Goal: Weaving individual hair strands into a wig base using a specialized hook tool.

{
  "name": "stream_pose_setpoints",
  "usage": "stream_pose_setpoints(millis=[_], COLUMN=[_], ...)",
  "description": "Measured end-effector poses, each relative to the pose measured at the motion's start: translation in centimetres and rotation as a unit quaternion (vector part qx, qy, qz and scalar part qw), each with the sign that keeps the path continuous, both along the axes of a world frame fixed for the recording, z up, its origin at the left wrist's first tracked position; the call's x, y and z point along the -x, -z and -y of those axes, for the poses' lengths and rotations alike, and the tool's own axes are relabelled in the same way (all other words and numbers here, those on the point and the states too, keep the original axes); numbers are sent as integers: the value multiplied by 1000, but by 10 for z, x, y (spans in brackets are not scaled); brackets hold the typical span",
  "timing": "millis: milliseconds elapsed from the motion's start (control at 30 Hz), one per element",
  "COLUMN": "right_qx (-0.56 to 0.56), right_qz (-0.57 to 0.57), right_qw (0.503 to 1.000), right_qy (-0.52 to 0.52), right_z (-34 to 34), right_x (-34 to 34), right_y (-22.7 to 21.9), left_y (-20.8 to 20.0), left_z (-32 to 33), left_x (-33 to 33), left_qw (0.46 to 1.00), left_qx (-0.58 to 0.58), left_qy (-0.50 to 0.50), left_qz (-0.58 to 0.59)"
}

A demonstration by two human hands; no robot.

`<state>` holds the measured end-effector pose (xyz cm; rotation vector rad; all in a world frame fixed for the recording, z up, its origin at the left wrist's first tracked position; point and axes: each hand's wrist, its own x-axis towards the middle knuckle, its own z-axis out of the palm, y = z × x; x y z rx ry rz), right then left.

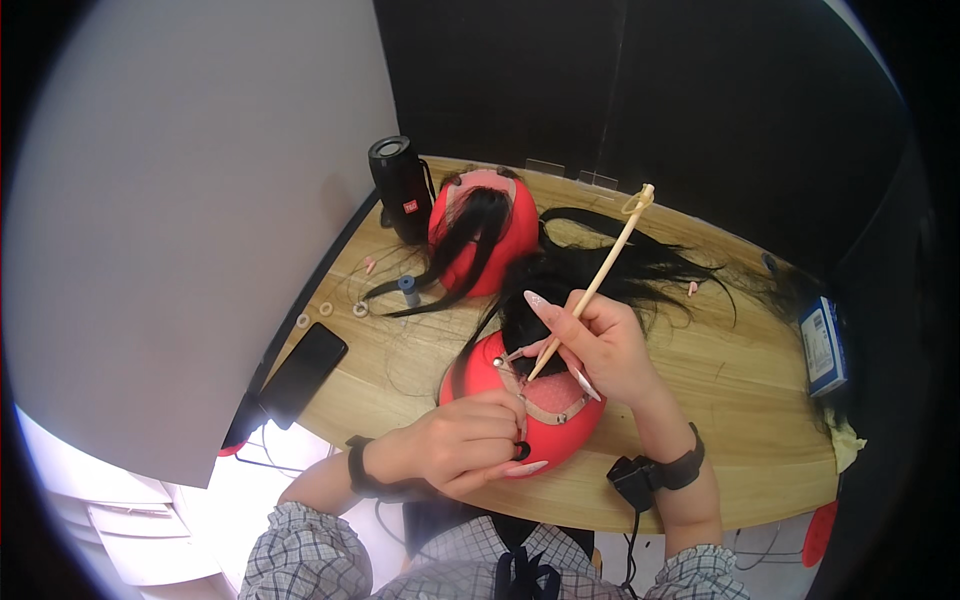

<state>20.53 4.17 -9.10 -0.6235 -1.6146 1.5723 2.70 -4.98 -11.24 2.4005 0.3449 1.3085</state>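
Observation:
A red rounded head form stands close in front of me, with a pink mesh hairpiece base edged in a beige band and pinned onto it. Long black hair falls away from the base's far side. My right hand grips a thin wooden stick tool, slanted, its lower end at the mesh; the tip is too small to make out. A band is looped near its top end. My left hand is closed against the form's left side, its fingertips at the mesh edge; what they pinch is hidden.
Behind stands a second red head form with a hairpiece. A black cylindrical speaker, a blue-grey spool, small white rings and a black phone lie left. A blue-and-white box is at right. Dark panels border the table.

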Motion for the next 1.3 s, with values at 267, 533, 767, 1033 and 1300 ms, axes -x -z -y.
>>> stream_pose_setpoints(millis=[267, 533, 767, 1033, 1300], right_qx=[4, 5, 55, -1, -48], right_qz=[-32, -22, 11, 28, -39], right_qw=[999, 1000, 998, 999, 998], right_qy=[3, 10, -1, -41, -34], right_z=[2, 4, 5, 11, 14], right_x=[2, 4, -4, -10, -1], right_y=[-3, -9, -16, -21, -12], left_y=[2, 0, 0, -2, -3], left_z=[-3, -2, -1, 0, 6], left_x=[-1, -1, -1, 3, 16], left_qw=[1000, 1000, 1000, 999, 982], left_qx=[-29, -27, -26, -27, -85], left_qy=[-4, -5, -16, -35, -168], left_qz=[9, -1, -3, -11, -23])
